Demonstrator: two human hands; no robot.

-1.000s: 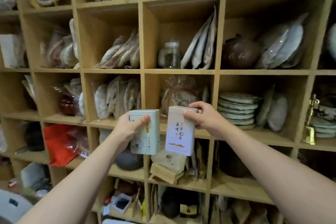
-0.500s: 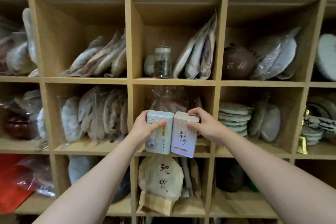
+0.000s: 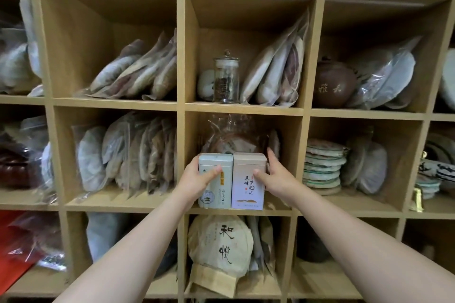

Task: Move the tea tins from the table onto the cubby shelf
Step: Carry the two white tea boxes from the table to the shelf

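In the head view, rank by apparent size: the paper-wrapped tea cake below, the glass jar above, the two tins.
1. Tea cake
2. Green tin and white tin: alike, unranked
3. Glass jar, though it sits deeper

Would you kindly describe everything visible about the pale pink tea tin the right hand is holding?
The pale pink tea tin is a rectangular, metal-looking box with a fitted lid, black calligraphy characters, a small red mark and a brownish band near its base. It stands upright at the front edge of the middle cubby, side by side with the pale green tin. The right hand grips it, thumb on its front and fingers along its right side.
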